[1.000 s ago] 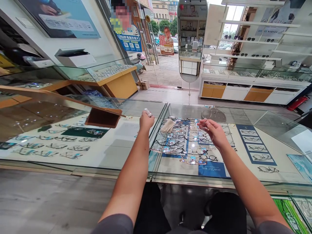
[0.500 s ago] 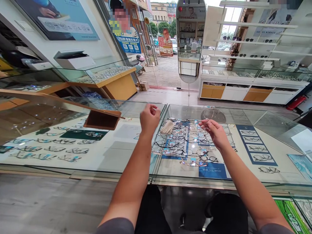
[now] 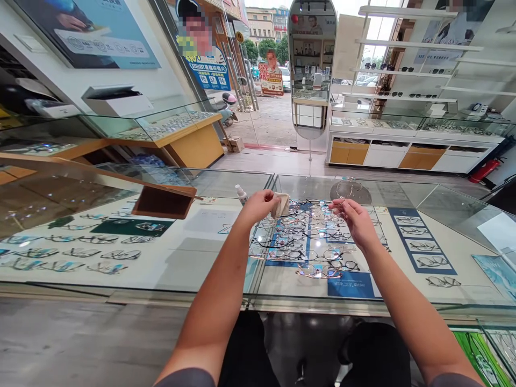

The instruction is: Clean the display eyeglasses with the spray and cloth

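Note:
My left hand (image 3: 260, 207) pinches a beige cloth (image 3: 281, 206) at the left of the glasses spread on the glass counter. A small white spray bottle (image 3: 241, 194) stands just behind that hand. My right hand (image 3: 355, 217) is closed, fingertips together, on a pair of thin-rimmed eyeglasses (image 3: 337, 208); much of the frame blends with those behind it. Between and below both hands lie several rows of eyeglasses (image 3: 318, 236), some on top of the counter, others perhaps under the glass. Which layer each is on, I cannot tell.
A wooden-framed mirror (image 3: 163, 201) leans over the left counter, where more glasses (image 3: 121, 253) are displayed. Behind my right hand is a round grey disc (image 3: 350, 192). A blue display strip (image 3: 425, 242) with glasses lies to the right. A tall oval mirror (image 3: 311, 70) stands beyond the counter.
My left hand has come down and to the right and taken hold of the cloth, lifting it slightly. The spray bottle now shows behind that hand. My right hand stays almost still.

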`<move>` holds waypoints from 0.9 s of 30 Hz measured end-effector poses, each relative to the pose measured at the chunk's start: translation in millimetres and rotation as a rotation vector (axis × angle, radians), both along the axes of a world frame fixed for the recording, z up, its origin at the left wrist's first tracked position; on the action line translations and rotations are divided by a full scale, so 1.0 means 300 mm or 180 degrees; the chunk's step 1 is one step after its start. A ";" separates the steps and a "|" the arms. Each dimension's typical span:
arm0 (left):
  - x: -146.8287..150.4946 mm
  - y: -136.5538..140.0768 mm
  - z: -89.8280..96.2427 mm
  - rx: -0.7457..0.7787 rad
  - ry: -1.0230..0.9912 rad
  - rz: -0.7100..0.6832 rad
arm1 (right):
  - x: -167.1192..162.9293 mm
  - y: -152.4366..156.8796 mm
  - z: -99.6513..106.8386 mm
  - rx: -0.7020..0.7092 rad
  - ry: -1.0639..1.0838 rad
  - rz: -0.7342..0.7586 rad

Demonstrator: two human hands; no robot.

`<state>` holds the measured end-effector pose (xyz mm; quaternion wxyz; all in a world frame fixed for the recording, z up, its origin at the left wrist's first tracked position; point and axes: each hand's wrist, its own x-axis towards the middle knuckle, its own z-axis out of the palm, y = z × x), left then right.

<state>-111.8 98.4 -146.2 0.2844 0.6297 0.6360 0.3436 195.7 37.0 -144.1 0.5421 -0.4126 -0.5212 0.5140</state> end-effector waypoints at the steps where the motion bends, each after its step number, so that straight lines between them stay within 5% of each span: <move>1: 0.010 -0.001 0.007 -0.0034 -0.0550 -0.0092 | 0.001 0.003 -0.003 0.0014 0.0015 -0.0031; 5: 0.085 -0.013 0.028 -0.0378 -0.2580 -0.0206 | 0.002 0.013 -0.009 0.0016 0.0117 -0.0078; 9: 0.173 -0.051 0.032 -0.0948 -0.3523 -0.0363 | 0.001 0.014 -0.009 -0.0020 0.0287 -0.0173; 15: 0.263 -0.120 0.028 -0.1606 -0.3751 -0.0732 | -0.003 0.010 -0.005 -0.0056 0.0281 -0.0224; 27: 0.276 -0.111 -0.054 -0.1733 -0.3943 -0.1133 | -0.009 -0.025 0.020 -0.0215 0.0899 0.0209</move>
